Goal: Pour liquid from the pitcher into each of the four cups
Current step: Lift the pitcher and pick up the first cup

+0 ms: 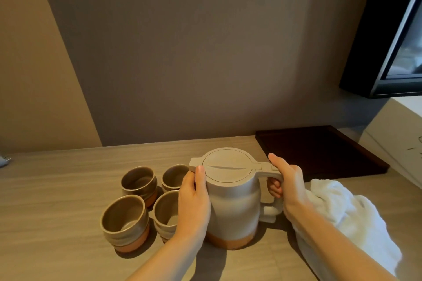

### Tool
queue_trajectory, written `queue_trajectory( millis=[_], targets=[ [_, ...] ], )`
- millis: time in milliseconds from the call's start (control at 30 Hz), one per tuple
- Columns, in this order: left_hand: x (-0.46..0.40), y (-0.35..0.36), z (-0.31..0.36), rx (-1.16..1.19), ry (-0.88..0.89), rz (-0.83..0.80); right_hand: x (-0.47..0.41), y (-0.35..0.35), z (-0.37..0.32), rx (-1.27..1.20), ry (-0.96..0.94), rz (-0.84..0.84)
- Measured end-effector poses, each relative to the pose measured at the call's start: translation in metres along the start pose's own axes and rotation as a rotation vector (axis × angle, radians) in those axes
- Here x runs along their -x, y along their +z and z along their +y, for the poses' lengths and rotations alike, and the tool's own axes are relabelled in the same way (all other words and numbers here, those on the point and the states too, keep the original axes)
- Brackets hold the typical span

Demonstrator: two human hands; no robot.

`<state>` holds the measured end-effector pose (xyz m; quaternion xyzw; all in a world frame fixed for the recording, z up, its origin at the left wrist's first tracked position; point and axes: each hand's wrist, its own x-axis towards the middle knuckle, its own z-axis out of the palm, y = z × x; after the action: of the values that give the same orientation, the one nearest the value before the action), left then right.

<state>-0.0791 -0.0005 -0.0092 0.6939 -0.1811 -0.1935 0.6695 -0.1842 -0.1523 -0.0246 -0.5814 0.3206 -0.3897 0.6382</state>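
A grey-beige ceramic pitcher (234, 207) with a lid and a terracotta base stands upright on the wooden counter. My right hand (286, 180) is wrapped around its handle. My left hand (194, 203) presses against the pitcher's left side, thumb on the lid's edge. To the left stand several brown cups with terracotta bases in a square: far left (139, 181), far right (173, 177), near left (124, 220), near right (165, 212) partly hidden by my left hand. I cannot tell whether the cups hold liquid.
A white towel (349, 219) lies crumpled right of the pitcher, under my right forearm. A dark wooden tray (319, 150) sits at the back right. A white box (397, 139) and a dark screen (392, 36) stand at the far right. The wall rises just behind the counter.
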Motion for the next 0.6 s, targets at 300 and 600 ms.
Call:
queue_trajectory(
  millis=[300, 600],
  targets=[
    [0.012, -0.017, 0.028, -0.021, 0.037, -0.108, 0.026, 0.001, -0.061, -0.111, -0.036, 0.104],
    [0.006, -0.069, 0.035, -0.210, 0.258, -0.064, 0.056, 0.000, -0.093, -0.171, -0.036, 0.227]
  ],
)
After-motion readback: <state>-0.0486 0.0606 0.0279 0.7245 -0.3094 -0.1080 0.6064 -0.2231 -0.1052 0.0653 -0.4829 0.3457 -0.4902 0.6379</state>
